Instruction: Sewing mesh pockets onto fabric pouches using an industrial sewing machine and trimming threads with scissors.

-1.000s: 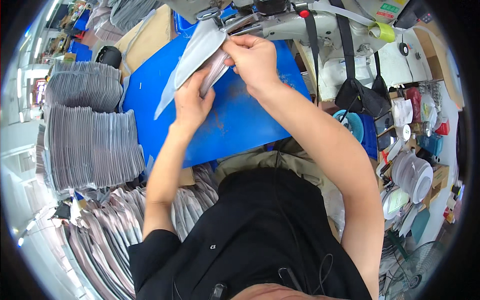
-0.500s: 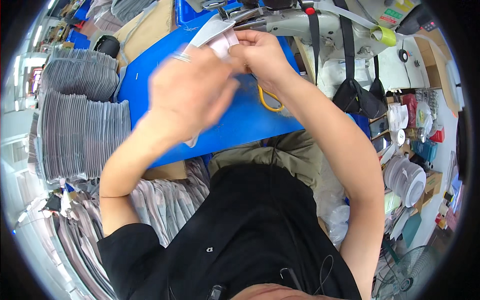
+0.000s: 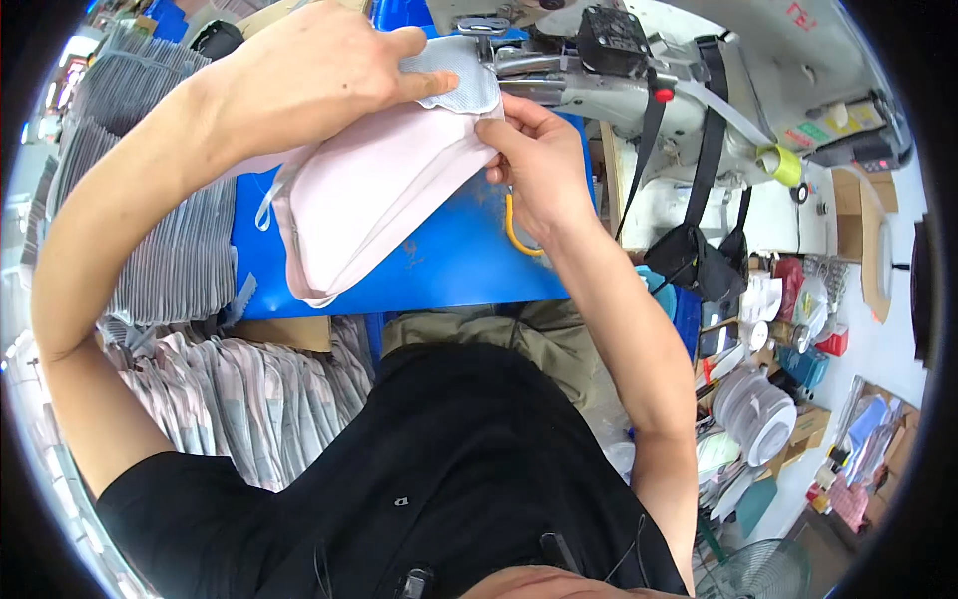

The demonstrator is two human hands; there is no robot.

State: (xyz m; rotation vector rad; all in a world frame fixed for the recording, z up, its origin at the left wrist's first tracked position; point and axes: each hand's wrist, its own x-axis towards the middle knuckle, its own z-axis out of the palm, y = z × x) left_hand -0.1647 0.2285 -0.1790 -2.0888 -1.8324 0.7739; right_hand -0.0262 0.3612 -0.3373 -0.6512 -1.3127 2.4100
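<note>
- Fingers (image 3: 429, 85) of left hand (image 3: 309, 75) flat, pressing one grey mesh piece (image 3: 454, 75).
- Right hand (image 3: 539, 160) pinching one pink fabric piece (image 3: 369, 200) above blue table (image 3: 449, 265), beside one sewing machine (image 3: 619, 60).

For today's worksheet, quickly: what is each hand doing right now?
Left hand: flat, fingers pressing the grey mesh piece onto the pink fabric.
Right hand: closed, pinching the pink fabric's edge.
</note>
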